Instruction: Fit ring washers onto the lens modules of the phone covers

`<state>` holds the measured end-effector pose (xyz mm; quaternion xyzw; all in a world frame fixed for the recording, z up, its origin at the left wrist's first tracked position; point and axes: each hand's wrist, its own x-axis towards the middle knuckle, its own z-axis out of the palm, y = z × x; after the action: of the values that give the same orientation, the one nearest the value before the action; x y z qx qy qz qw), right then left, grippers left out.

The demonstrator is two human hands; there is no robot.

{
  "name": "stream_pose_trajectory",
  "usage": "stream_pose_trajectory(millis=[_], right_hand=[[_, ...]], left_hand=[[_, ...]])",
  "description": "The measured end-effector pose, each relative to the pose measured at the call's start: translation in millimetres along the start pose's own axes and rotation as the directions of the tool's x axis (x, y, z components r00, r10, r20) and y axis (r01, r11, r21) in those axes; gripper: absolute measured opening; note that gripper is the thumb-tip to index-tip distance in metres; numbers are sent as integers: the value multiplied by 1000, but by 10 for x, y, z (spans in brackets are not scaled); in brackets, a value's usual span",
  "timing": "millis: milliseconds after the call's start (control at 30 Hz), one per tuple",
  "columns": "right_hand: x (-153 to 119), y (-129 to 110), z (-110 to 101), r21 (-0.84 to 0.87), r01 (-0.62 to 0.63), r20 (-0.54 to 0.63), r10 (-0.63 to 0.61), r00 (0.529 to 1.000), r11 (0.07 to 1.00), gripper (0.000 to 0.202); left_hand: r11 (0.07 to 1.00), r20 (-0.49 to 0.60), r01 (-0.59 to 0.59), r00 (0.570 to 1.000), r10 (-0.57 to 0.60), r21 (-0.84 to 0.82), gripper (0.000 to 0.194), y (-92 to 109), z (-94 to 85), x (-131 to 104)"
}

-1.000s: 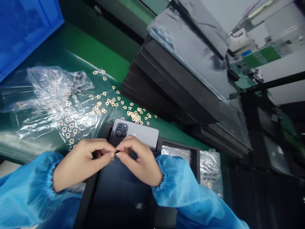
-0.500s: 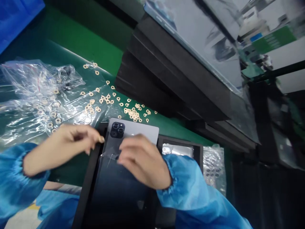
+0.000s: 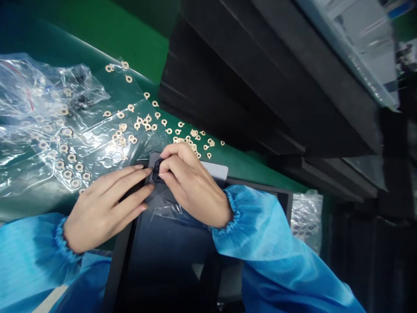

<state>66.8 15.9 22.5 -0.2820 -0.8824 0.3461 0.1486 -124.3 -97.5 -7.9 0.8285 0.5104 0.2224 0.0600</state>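
A grey tablet-like device (image 3: 213,169) with a dark camera block (image 3: 157,170) lies in a black tray (image 3: 119,269). Clear film (image 3: 169,211) covers part of its surface. My right hand (image 3: 192,187) is over the camera block, thumb and fingertips pinched together at its edge; whatever they hold is too small to see. From the left, my left hand (image 3: 112,204) rests its outstretched fingers on the device's edge beside the camera block, holding nothing.
Small gold rings with tabs (image 3: 187,140) lie scattered on the green table (image 3: 241,163) and on clear plastic bags (image 3: 42,95). Black foam slabs (image 3: 228,87) stand behind. To the right is a bag of dark rings (image 3: 306,217).
My left hand has opened from a pinch and moved right onto the device's edge. My right hand has moved up to the camera block. The view has shifted.
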Motion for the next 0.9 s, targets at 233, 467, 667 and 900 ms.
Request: stream_pose_trajectory(millis=[233, 467, 667, 900], right_hand=[[3, -54, 65, -198, 31, 16, -28, 999, 980, 18], [-85, -22, -38, -112, 27, -56, -33, 998, 993, 29], [-733, 9, -349, -99, -30, -120, 18, 993, 995, 27], [-1372, -179, -59, 194, 8, -114, 15, 993, 981, 18]], left_hand=[[1000, 80, -3, 997, 1, 30, 39, 17, 33, 4], [997, 109, 8, 994, -16, 77, 38, 21, 50, 9], [984, 128, 0, 992, -23, 177, 46, 53, 17, 102], [950, 158, -20, 987, -31, 313, 51, 127, -30, 90]])
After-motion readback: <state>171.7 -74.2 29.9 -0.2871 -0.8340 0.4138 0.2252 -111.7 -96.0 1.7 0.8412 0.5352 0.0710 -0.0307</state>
